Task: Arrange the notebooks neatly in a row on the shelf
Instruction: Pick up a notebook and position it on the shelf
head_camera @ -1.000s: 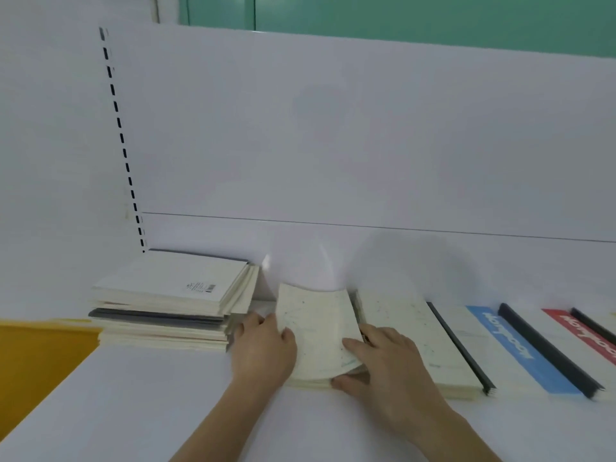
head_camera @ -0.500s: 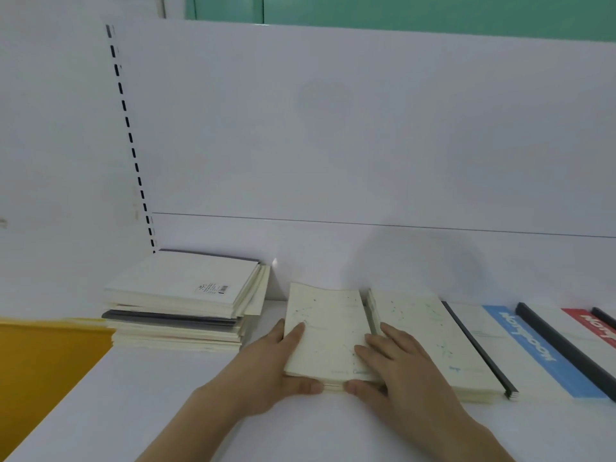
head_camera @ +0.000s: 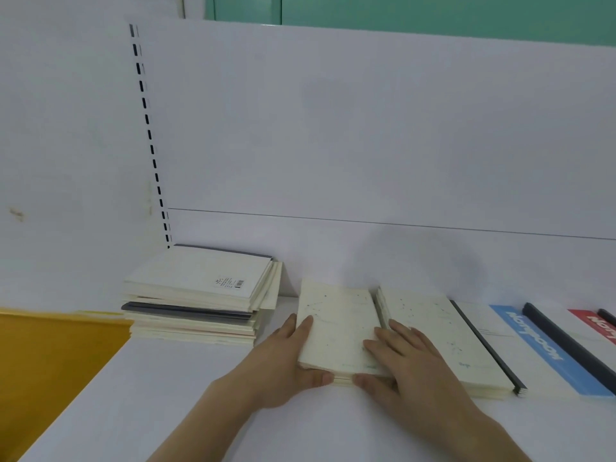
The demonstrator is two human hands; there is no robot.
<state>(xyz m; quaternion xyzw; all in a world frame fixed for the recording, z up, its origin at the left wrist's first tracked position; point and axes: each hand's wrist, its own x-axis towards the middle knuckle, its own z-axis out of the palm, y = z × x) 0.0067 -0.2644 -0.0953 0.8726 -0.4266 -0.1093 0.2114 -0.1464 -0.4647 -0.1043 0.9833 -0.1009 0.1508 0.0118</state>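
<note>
Left hand sits at the left edge of the cream constellation notebook: fingers straight along the edge, thumb against the near edge — pressing, not curled round it. Right hand lies flat on the cover's right side, fingers extended, thumb at the near edge; also pressing, not clamping. So both hands are relaxed-open and bracket the notebook between them.

The notebook lies flat on the white shelf, on top of what looks like a thin stack of the same kind. Just right of it, nearly touching, is a second cream notebook stack with a dark spine. Further right of that: the blue-banded notebook, then the red-banded notebook at the frame edge. Well left of the held notebook, with a gap between, is the untidy pile of notebooks, still to be laid out.

Step in hand, as I read it: squaring this notebook into the row.
- Slide it, don't lift — keep the right palm flat so the cover can't curl.
- Push with the left fingers until its right edge meets the neighbour stack.
- Use both thumbs to bring the near edge in line with the neighbour's near edge.
- Check the lower notebooks moved too.
</note>
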